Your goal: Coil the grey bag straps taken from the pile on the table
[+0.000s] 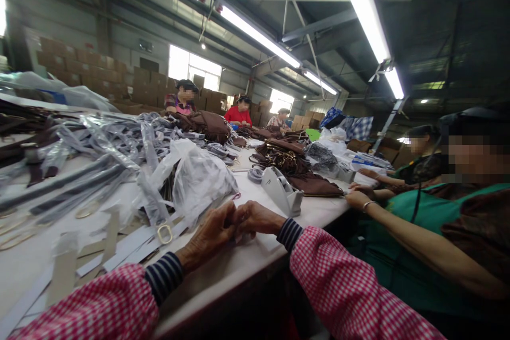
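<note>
At the table's near edge, my left hand [209,236] and my right hand [258,219] meet with fingers bent and pinched together. Something small and pale seems to lie between them, too hidden by the fingers to name. Just beyond them stands a white tape dispenser [279,191]. A clear plastic bag [203,183] with dark contents slumps behind my left hand. Left of that hand lies a plastic-wrapped grey strap [151,204] whose gold buckle [164,233] points toward me. Flat strips of card [131,247] are scattered beside my left forearm.
A heap of wrapped grey straps [115,138] covers the table's left side. Brown bags [279,156] are piled past the dispenser. On the right, a co-worker in a green apron [414,234] sits close by. Other people work farther along. Cardboard boxes [87,66] are stacked at the back.
</note>
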The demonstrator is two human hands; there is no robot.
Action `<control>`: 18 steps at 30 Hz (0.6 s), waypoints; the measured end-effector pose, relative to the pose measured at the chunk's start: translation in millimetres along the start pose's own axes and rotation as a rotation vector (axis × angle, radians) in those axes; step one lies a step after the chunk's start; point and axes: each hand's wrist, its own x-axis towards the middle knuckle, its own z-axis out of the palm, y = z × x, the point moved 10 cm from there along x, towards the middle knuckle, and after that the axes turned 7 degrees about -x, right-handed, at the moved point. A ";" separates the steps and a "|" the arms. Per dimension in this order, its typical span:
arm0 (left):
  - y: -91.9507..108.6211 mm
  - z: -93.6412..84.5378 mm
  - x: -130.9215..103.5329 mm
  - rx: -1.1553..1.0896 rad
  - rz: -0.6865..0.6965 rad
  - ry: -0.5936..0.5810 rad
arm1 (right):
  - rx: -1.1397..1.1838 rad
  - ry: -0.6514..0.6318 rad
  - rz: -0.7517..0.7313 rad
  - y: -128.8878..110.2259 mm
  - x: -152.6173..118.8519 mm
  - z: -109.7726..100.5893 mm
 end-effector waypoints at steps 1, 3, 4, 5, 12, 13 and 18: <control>-1.0 -1.5 0.3 0.040 -0.009 -0.019 | -0.009 0.016 -0.006 0.3 -0.1 -0.6; -4.0 -4.7 0.0 0.132 -0.034 -0.057 | -0.029 0.063 -0.023 -0.1 -1.4 -2.4; -4.6 -4.1 -0.7 0.191 -0.033 -0.092 | -0.040 0.089 -0.034 -0.8 -2.4 -3.4; -4.5 -1.6 -1.7 0.262 -0.019 -0.135 | -0.054 0.112 -0.046 -1.7 -3.4 -4.2; -0.1 19.8 -8.7 0.524 0.089 -0.292 | -0.271 0.073 -0.142 -20.1 -4.0 -5.8; 0.3 20.7 -9.2 0.523 0.096 -0.295 | -0.326 0.043 -0.165 -25.9 -4.2 -5.5; 4.2 19.0 -12.8 0.481 0.178 -0.284 | -0.660 -0.034 -0.280 -52.9 -5.7 -1.7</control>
